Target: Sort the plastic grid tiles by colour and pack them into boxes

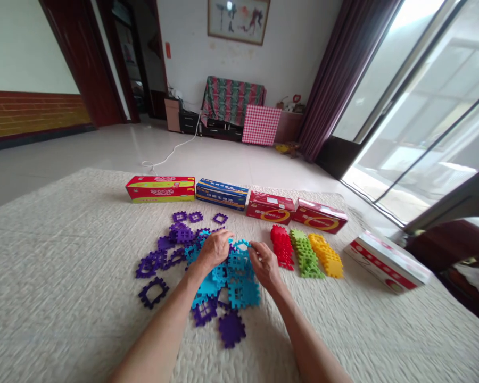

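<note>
My right hand (265, 264) pinches the edge of a light blue notched plastic tile (242, 243) with an open middle. My left hand (216, 249) is closed over the pile, thumb and fingers together; a bit of blue shows at its fingertips, but what it grips is not clear. Under and between both hands lie light blue interlocking tiles (245, 291), partly overlapping in rows. Purple tiles (181, 234) are heaped to the left, some partly covered by blue ones. A solid purple tile (232, 328) lies nearest me, and a purple frame tile (153, 292) rests apart at the left.
Right of my hands, red (281, 247), green (306, 254) and yellow tiles (326, 255) lie in overlapping rows. Behind stand a red-and-yellow box (160, 189), a blue box (222, 194) and two dark red boxes (270, 207). A white-and-red box (387, 260) sits right on the beige mat (83, 239).
</note>
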A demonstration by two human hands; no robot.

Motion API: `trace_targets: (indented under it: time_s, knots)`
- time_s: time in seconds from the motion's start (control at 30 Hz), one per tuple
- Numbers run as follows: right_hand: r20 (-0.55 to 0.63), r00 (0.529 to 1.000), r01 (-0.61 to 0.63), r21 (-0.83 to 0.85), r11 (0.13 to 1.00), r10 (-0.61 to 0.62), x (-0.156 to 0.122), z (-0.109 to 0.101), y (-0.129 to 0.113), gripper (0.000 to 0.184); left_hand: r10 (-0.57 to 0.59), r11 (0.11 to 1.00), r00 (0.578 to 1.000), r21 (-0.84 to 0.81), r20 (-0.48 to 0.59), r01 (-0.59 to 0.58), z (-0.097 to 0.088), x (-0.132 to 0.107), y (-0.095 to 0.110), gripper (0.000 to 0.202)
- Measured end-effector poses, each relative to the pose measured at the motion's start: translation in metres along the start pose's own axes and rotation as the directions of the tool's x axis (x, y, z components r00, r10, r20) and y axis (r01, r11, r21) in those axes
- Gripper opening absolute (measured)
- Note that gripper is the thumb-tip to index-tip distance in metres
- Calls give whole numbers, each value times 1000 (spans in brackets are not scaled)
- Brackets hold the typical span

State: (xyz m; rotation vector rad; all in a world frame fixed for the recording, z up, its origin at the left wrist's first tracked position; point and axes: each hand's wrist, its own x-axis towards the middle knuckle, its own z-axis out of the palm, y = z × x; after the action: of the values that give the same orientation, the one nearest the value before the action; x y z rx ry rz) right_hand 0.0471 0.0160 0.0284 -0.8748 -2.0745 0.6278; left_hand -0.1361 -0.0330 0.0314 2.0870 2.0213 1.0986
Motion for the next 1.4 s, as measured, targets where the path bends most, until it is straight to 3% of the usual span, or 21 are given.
trace_targets:
  time_s: [0.2, 0.3, 0.4, 0.57, 0.7, 0.87, 1.07, 1.23, 1.3, 1.4]
  knots:
    - [122, 992, -11, -236, 972, 41, 38, 0, 22, 28, -22, 1000, 1000, -11, 22, 22, 2, -1, -1, 42]
    - [132, 991, 1, -274, 962, 37, 42, 3, 27, 36, -21, 1000, 1000, -17, 22, 21, 3, -1, -2, 42]
    - [213, 975, 16, -371, 929, 68, 41, 7, 25, 43, -13, 1000, 1000, -19, 18, 13, 3, -1, -3, 40]
    - [280, 948, 7, -496, 868, 152, 50, 11, 20, 37, -20, 999, 1000, -45, 5, 20, 2, 0, -3, 40]
    - [311, 943, 58, -494, 868, 114, 64, 5, 23, 32, -22, 998, 1000, -52, 2, 22, 1, 0, -7, 40]
    - [311, 949, 108, -467, 877, 48, 76, -6, 26, 39, -28, 999, 999, -23, -36, 27, 0, 0, -14, 38]
    - [303, 953, 118, -390, 913, 7, 52, -14, 8, 34, -46, 999, 997, 0, -53, 46, -3, -1, -17, 38]
    - [469, 879, 181, -160, 970, -87, 23, -16, -16, 37, -66, 998, 997, -12, -43, 66, -7, -1, -14, 37]
    - [522, 848, 192, -152, 970, -87, 17, -16, -21, 43, -74, 997, 996, -17, -39, 73, -7, -1, -14, 38]
    - [541, 838, 193, -178, 965, -67, 14, -13, -23, 46, -75, 997, 996, -19, -41, 74, -7, -1, -15, 38]
